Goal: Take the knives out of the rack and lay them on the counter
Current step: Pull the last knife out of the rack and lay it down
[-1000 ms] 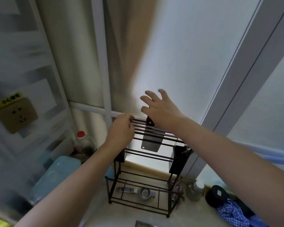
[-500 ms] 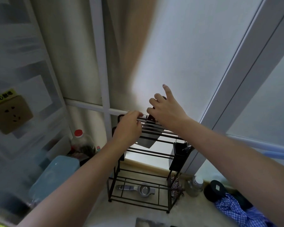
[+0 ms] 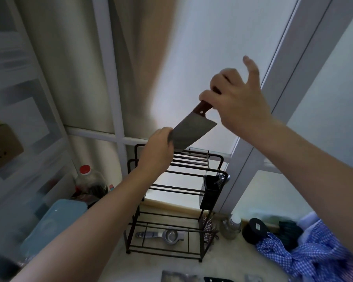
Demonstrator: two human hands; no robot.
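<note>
A broad steel cleaver (image 3: 194,132) with a reddish-brown handle hangs in the air above the black wire rack (image 3: 194,165), blade slanting down to the left. My right hand (image 3: 235,102) is shut on its handle, little finger sticking up. My left hand (image 3: 158,150) sits at the blade's lower tip, fingers curled against it, just over the rack's top bars. At the bottom edge of the view, parts of another blade (image 3: 178,277) and a dark handle (image 3: 217,279) lie on the pale counter (image 3: 135,267).
A black utensil cup (image 3: 210,190) hangs on the rack's right side. A metal squeezer (image 3: 163,236) lies under the rack. A red-capped bottle (image 3: 88,180) and blue container (image 3: 55,222) stand left. A jar (image 3: 231,224), black lid (image 3: 255,228) and blue checked cloth (image 3: 306,255) lie right.
My right hand closed on the cleaver's handle and lifted it up and right, out of the rack's bars. My left hand left the top bar and rose to the blade's tip.
</note>
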